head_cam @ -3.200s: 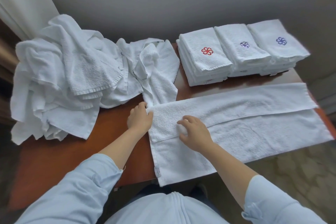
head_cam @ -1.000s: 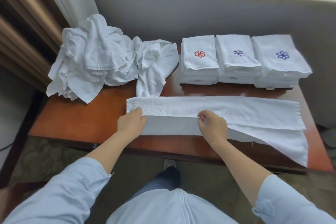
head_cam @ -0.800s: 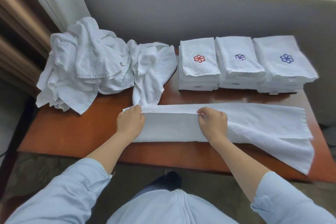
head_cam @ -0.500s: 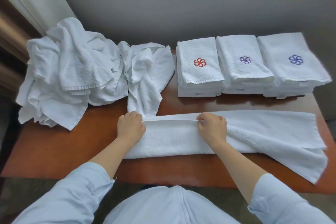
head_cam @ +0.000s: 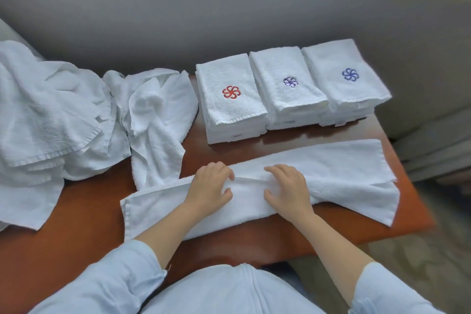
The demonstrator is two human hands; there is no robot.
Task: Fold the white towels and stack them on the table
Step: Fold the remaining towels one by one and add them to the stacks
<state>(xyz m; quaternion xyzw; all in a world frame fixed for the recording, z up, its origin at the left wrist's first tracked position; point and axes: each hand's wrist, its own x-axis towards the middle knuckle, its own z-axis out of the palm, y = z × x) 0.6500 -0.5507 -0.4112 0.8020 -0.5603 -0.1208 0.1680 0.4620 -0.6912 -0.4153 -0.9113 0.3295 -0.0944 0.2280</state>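
Head view, looking down on the wooden table (head_cam: 84, 214). A long white towel (head_cam: 344, 171), folded lengthwise into a narrow strip, lies across the near half of the table. Its right end fans apart into two layers, and the lower corner hangs over the front edge.

Both hands are down on the middle of that strip. The left hand (head_cam: 209, 186) lies palm down, its fingers gently bent over the far fold line and its thumb spread out on the cloth. It presses the cloth rather than pinching it. Just beside it, the right hand (head_cam: 288, 190) rests the same way, with fingers spread and relaxed on the fold and nothing gripped. A short stretch of towel shows between the two hands.

Behind the strip, three neat stacks stand side by side against the grey wall: the red-flower stack (head_cam: 229, 99), the purple-flower stack (head_cam: 288, 84) and the blue-flower stack (head_cam: 346, 76).

To the left, a loose crumpled towel (head_cam: 158, 115) trails down until it touches the strip's far edge. Further left is a big heap of unfolded towels (head_cam: 51, 115). Pale blue sleeves (head_cam: 114, 283) fill the bottom of the view.
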